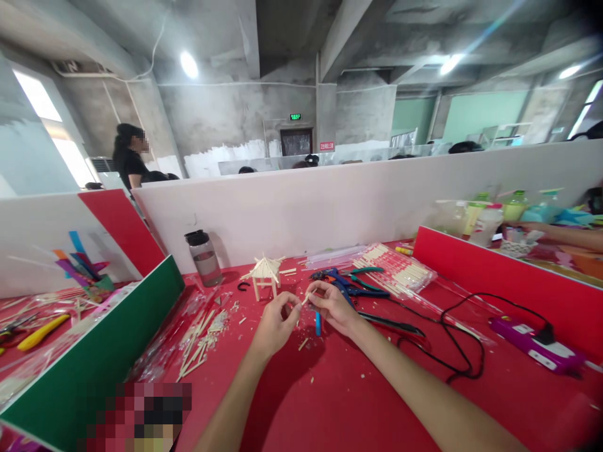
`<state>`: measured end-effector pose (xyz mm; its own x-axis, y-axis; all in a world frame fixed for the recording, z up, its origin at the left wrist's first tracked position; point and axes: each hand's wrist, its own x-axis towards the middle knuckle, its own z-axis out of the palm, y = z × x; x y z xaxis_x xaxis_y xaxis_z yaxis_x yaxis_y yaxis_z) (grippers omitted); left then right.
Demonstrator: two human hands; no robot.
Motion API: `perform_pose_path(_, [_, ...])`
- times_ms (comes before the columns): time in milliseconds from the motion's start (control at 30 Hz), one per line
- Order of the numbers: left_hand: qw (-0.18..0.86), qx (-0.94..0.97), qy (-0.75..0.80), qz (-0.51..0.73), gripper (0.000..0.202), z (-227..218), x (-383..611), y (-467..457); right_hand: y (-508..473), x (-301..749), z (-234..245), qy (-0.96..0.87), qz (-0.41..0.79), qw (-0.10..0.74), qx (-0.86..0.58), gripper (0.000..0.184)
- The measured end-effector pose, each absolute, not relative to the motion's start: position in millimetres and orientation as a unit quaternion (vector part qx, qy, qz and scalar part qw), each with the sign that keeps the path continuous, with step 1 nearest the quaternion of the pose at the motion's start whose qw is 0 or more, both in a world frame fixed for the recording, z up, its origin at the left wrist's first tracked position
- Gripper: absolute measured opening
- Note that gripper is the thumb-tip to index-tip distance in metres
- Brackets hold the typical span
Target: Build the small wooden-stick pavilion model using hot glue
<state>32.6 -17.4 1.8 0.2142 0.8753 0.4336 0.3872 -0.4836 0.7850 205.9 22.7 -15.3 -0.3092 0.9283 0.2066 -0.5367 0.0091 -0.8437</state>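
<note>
Over the red tabletop my two hands meet, fingertips almost touching. A short pale wooden stick spans the small gap between them. My left hand pinches one end with thumb and forefinger; the fingers of my right hand close round the other end. Just behind my left hand stands a little pavilion model made of thin sticks, with a pointed roof and upright legs. Below my right hand lies a blue handle, its other end hidden. Blue-handled pliers and green-handled pliers rest beyond that hand.
Loose sticks and plastic wrap lie left. Behind are a water bottle and bagged sticks. A black cable runs to a purple power strip. Green and red dividers flank the table; a person stands beyond.
</note>
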Motion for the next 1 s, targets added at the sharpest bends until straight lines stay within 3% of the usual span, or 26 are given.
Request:
perform_pose_path(467, [0.242,0.737,0.433,0.459,0.01,1.6,31.5,-14.6,20.4,205.8,-19.8,-0.492,0.692,0.496,-0.182,0.028])
perform_pose_path(667, [0.294,0.714,0.432,0.465,0.018,-1.0,28.8,-15.9,22.9,207.9,-19.8,-0.473,0.69,0.518,-0.177,0.027])
perform_pose_path(1000, [0.267,0.738,0.423,0.452,0.02,3.8,31.4,-20.1,27.1,208.9,-22.1,-0.458,0.688,0.53,-0.19,0.031])
